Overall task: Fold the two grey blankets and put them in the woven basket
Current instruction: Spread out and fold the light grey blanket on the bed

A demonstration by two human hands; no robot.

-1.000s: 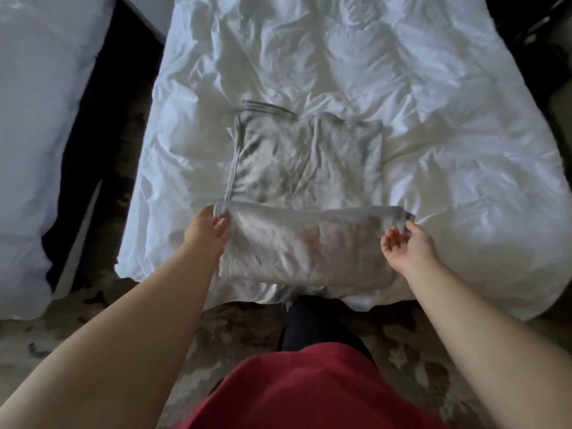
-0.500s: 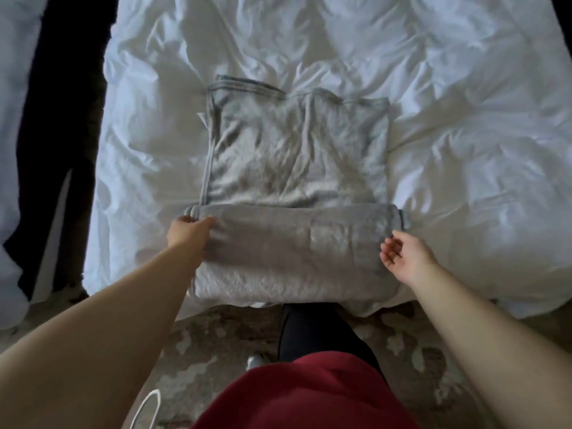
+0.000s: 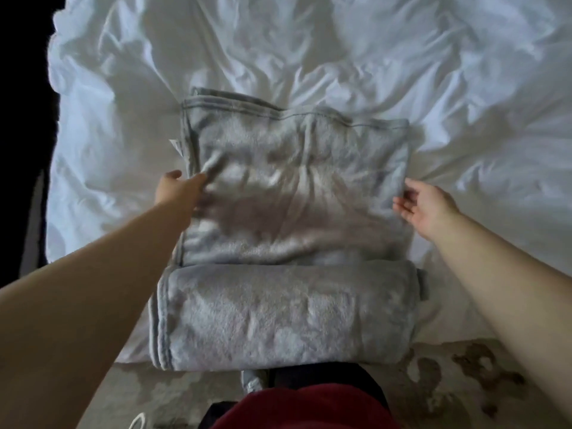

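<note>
The soft grey fleece blanket (image 3: 294, 230), its near third now folded, is flanked by the left hand (image 3: 179, 190) and right hand (image 3: 424, 205), moved farther up, grips open and empty.

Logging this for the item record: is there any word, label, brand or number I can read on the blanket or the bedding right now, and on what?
None can be read.
The grey blanket has a small white tag poking out at its left edge: too small and blurred to read.
The white duvet and the patterned carpet show no text.
</note>
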